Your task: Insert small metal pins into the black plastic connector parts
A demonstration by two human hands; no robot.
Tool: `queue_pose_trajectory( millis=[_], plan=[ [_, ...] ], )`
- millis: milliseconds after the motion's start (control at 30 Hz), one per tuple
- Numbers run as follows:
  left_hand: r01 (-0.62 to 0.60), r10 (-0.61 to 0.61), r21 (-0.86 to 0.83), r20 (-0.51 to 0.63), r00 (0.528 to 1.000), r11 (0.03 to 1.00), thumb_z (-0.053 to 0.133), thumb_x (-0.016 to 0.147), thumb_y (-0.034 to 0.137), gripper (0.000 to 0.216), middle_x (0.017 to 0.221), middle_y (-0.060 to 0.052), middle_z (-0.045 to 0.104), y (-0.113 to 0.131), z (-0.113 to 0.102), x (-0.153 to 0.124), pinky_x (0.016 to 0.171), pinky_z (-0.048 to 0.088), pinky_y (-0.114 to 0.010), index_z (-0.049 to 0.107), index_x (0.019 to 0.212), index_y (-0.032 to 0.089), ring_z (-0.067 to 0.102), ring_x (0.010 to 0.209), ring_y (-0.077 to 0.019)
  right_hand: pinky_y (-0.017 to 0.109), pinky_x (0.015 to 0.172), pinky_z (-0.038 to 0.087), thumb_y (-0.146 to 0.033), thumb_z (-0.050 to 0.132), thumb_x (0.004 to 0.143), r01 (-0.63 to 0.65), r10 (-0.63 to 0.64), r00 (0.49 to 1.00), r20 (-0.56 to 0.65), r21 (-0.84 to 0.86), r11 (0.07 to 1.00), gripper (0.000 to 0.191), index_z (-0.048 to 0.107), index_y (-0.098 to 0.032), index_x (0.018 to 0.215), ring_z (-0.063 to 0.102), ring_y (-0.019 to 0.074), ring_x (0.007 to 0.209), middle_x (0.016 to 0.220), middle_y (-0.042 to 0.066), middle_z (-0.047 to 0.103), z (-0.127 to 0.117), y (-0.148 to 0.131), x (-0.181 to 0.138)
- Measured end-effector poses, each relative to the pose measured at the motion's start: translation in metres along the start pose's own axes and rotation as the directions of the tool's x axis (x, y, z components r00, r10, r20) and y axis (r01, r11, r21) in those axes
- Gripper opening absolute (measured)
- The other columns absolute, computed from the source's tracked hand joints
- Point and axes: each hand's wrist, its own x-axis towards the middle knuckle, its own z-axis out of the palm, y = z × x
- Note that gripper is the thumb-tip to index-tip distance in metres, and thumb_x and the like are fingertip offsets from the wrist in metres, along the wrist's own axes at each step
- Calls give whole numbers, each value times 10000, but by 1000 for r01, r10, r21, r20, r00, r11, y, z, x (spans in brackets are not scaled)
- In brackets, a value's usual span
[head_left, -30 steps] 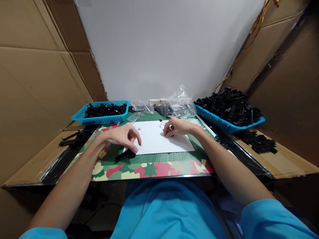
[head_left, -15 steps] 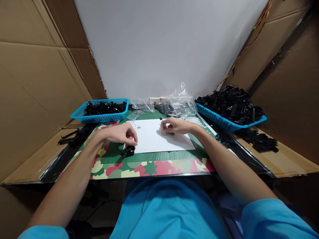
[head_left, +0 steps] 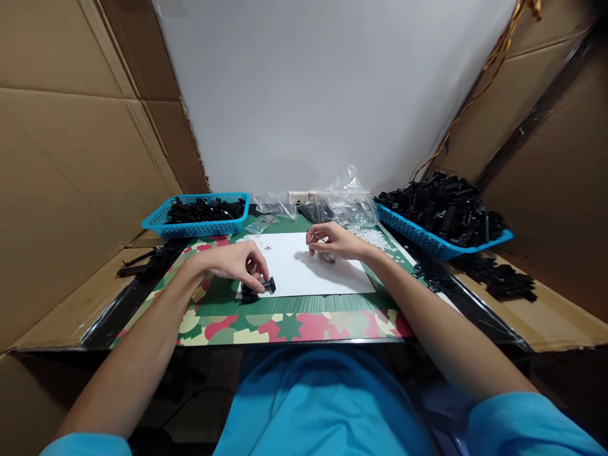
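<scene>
My left hand (head_left: 240,261) is closed in a pinch on a black plastic part (head_left: 270,285) at the left front of a white sheet (head_left: 304,278). Just below the fingers, more black plastic (head_left: 248,296) lies at the sheet's edge. Over the sheet's right side is my right hand (head_left: 335,242), its thumb and fingertips drawn together. Whatever is between those fingertips is too small to make out. Beneath that hand sits a small pile of tiny metal-looking pieces (head_left: 327,258). A few similar pieces (head_left: 267,247) lie at the sheet's upper left.
Blue baskets of black plastic parts stand at the back left (head_left: 194,228) and right (head_left: 418,237). Clear plastic bags (head_left: 351,206) lie along the wall. Small white pieces (head_left: 375,239) are scattered right of the sheet. Loose black parts (head_left: 510,282) lie on cardboard at the right.
My left hand has lifted slightly and shifted right, and a black plastic part now shows in its fingers. My right hand stays over the pile. The view has shifted slightly.
</scene>
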Motion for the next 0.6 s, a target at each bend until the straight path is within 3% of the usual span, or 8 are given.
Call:
queue_pose_trajectory(
  millis=[200,400,600],
  plan=[
    [-60,62,74,-30,998,995,804,861,363,227,943,-84,799,11,6,4,683,476,-253,866,998,193,636,792,-176,340,786,494,-372,645,982,0,-2,1000,-31,-68,998,220,756,-186,1022,689,196,866,941,73,797,1,3,2],
    [-87,94,90,-80,992,992,800,847,358,239,940,-78,783,19,11,11,708,475,-274,851,1002,184,629,787,-178,335,776,504,-423,653,1006,14,-16,999,-49,-48,999,273,734,-188,1118,702,194,863,932,80,798,9,1,3],
    [-121,142,85,-331,933,989,746,921,408,251,1102,-88,731,11,11,20,780,465,-303,806,1059,207,625,922,-198,336,818,532,-415,643,1015,22,-28,994,-105,-61,998,272,788,-186,1004,717,194,889,954,90,799,17,0,5]
  ],
)
